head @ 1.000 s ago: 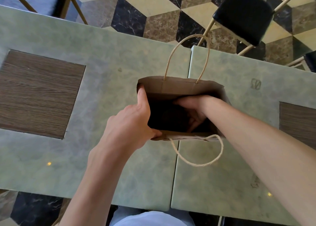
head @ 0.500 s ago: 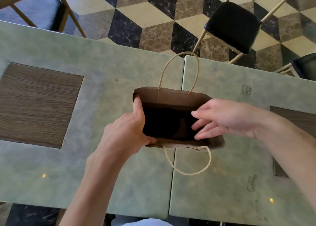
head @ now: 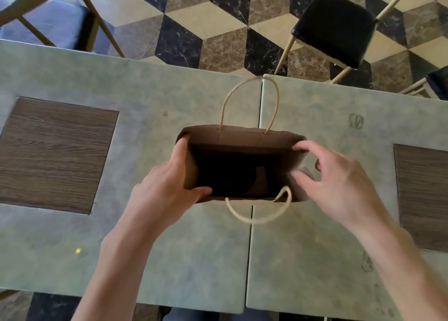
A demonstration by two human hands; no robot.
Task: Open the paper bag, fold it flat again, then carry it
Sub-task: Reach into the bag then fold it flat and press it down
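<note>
A brown paper bag [head: 242, 138] stands upright and wide open on the green table [head: 145, 90], right over the seam between two tabletops. Its inside is dark. One twine handle [head: 249, 97] arches over the far rim, the other [head: 259, 216] droops over the near rim. My left hand [head: 167, 189] grips the bag's left side wall, thumb inside the near corner, index finger along the rim. My right hand [head: 337, 185] is at the right side wall, fingertips touching its rim and pressing the panel, fingers spread.
Two green tabletops meet at a seam [head: 249, 260], each with a dark wood inlay [head: 53, 153] [head: 421, 194]. Black-cushioned chairs [head: 334, 27] stand beyond the far edge on a patterned tile floor; another chair [head: 55, 20] is at far left.
My right hand came out of the bag's inside and moved to the right side wall. My left hand kept its hold on the left wall. The bag's mouth is squarer and wider.
</note>
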